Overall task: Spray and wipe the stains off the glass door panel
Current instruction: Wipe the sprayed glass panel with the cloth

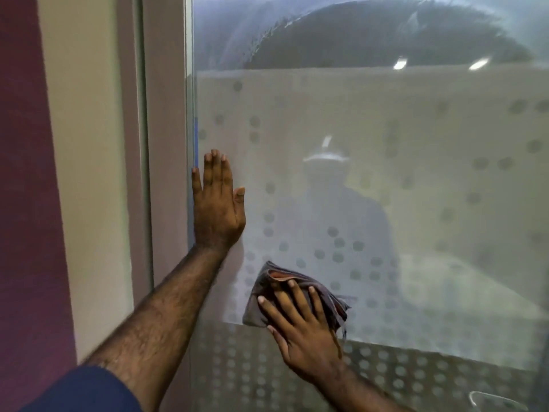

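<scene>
At the glass door: a close view is taken from the head camera, looking forward and down.
Glass door (386, 120): most of the view is filled; a frosted band with grey dots is seen across the middle, clear glass above it, and a dotted strip below.
Streaks (267, 28): curved, hazy smear marks are seen on the clear upper glass.
Left hand (217, 206): laid flat on the glass near its left edge, fingers straight and close together, thumb apart; nothing is held.
Right hand (306, 331): fingers are spread and pressed onto a cloth.
Cloth (267, 295): grey, bunched, held flat against the glass at the lower edge of the frosted band, below and right of the left hand.
Door frame (130, 144): pale, upright, just left of the glass.
Sleeve (89, 391): dark blue, seen on the left arm at the lower left corner.
</scene>
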### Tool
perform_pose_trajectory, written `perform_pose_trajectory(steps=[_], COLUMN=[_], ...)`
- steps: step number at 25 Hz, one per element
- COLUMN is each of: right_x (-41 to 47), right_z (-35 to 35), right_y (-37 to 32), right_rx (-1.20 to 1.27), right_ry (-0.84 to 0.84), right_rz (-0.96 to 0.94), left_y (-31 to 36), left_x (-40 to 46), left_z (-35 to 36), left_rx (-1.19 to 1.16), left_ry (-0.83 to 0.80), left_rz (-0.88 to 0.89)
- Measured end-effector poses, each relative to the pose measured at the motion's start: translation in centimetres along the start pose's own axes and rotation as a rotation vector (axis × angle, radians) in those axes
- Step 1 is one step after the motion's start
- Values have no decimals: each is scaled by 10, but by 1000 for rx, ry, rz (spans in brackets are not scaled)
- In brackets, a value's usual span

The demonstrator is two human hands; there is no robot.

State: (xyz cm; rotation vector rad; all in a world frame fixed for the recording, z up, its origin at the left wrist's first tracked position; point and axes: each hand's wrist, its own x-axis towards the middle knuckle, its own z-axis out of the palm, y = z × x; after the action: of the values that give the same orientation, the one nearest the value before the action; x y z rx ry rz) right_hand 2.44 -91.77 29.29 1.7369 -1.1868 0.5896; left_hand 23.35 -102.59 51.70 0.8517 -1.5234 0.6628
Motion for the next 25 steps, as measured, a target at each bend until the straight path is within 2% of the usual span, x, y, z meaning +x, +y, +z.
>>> perform_pose_trajectory(steps=[4, 8, 11, 14, 17, 21, 25], right_x=[78, 178, 220, 239, 229, 179, 97], right_z=[-24, -65, -98, -131, -163, -193, -190], right_y=[24, 51, 89, 140, 192, 257, 269], right_rx=[10, -6, -59, -135, -219, -249, -208], right_ry=[42, 129, 217, 323, 333, 361, 359], right_rz=[-148, -145, -84, 63, 254, 623, 922], left_y=[-4, -10, -6, 20, 48, 69, 71], left_x=[1, 13, 31, 41, 46, 44, 41], left_z=[-4, -14, -17, -11, -1, 13, 18], left_rx=[-133, -219, -129, -73, -73, -21, -3], left_ry=[107, 275, 260, 191, 70, -32, -47], left_rz=[-5, 7, 113, 181, 233, 259, 248])
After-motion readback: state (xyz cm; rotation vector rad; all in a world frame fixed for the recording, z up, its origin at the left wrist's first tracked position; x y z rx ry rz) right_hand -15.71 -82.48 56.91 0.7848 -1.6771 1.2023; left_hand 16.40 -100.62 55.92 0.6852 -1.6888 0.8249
